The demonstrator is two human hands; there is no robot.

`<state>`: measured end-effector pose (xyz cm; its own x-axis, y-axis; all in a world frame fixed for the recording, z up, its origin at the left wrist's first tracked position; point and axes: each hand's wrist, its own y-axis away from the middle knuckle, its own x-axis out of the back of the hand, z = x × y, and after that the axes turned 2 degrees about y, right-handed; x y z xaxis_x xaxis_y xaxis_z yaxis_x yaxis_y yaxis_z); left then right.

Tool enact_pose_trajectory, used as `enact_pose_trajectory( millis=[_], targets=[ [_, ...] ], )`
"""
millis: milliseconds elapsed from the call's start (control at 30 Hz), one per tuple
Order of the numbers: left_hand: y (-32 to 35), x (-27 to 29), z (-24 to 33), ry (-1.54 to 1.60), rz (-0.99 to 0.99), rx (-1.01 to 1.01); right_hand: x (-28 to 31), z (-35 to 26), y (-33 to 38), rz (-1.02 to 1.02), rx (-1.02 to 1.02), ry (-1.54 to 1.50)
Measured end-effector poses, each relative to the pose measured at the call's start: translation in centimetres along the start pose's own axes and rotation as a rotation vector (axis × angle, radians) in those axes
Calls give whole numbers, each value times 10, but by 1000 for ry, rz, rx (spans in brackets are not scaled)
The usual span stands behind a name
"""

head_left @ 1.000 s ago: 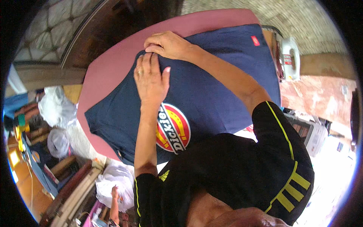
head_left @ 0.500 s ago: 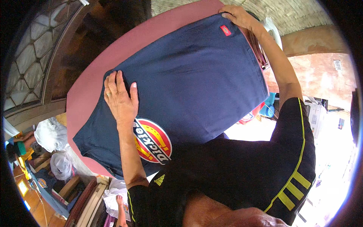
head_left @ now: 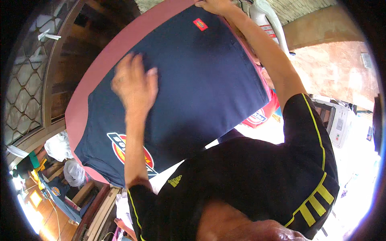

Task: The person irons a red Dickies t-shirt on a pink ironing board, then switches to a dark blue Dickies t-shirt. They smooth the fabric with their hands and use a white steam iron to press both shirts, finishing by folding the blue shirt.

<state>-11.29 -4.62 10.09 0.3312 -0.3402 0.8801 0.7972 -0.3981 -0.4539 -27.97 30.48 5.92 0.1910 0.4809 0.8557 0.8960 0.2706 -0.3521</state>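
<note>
A dark navy T-shirt (head_left: 189, 92) lies spread over a dusty-pink board (head_left: 108, 46) with a curved edge. Near its far hem is a small red tag (head_left: 200, 24), and a round red and yellow print lies nearer me, partly covered by my left forearm. My left hand (head_left: 134, 82), smeared by motion, is over the shirt with its fingers apart and nothing held. At the far corner my right hand (head_left: 215, 5) pinches the shirt's hem; its fingertips are partly cut off by the picture's edge.
Behind my right forearm stands a white curved plastic object (head_left: 263, 20). A red cloth (head_left: 263, 110) hangs below the board's right side. At the left are a metal grille (head_left: 24, 88) and white plastic bags (head_left: 59, 146). Part of another person shows at the lower left.
The shirt's far end and my right hand have shifted left and away. The print has moved left and nearer. My left hand has moved slightly right and is now blurred.
</note>
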Motion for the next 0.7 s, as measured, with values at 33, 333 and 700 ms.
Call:
enact_pose_trajectory(
  millis=[33, 333, 700],
  targets=[
    [-25, -20, 26, 176, -44, -109, 3, -5, -2, -1, -15, -8],
    [-108, -124, 100, 69, -102, -175, 143, -35, 111, 600, 239, 559],
    [-107, -136, 90, 48, -74, -205, 153, 0, 162, 48, -563, -216]
  ],
)
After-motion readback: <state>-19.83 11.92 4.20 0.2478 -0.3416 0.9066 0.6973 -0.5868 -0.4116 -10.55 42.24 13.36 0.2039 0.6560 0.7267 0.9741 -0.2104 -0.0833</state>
